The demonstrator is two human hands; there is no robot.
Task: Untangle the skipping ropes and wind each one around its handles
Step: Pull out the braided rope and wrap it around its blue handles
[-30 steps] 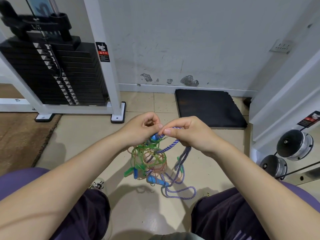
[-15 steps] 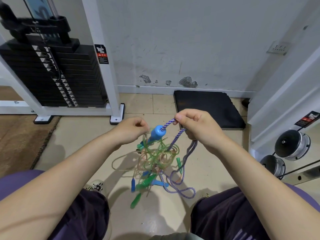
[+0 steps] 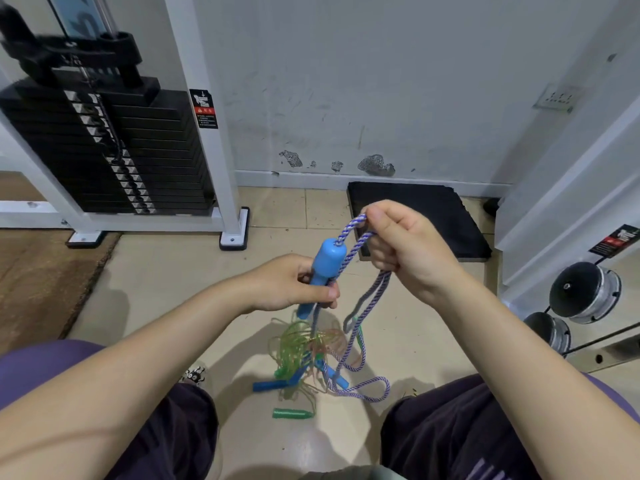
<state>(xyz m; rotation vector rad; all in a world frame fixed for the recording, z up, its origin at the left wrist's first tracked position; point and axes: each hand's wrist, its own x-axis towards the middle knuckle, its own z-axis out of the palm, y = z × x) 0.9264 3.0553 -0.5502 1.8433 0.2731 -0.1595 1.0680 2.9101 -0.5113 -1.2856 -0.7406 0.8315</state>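
Blue handle (image 3: 325, 268) sits mid-frame, long axis near upright, tilted so its top leans up-right. My left hand (image 3: 294, 289) grips its lower half. The blue-white rope (image 3: 349, 233) exits the top, arcs up-right into my right hand (image 3: 405, 251), which pinches the loop and holds strands running down. Hands close together, not touching. The rest hangs below: green rope tangle (image 3: 294, 344), second blue handle (image 3: 270, 386) and green handle (image 3: 291, 414) on the floor at lower centre. Right hand is nearer the free rope, so my guess is it does the winding round the upright handle.
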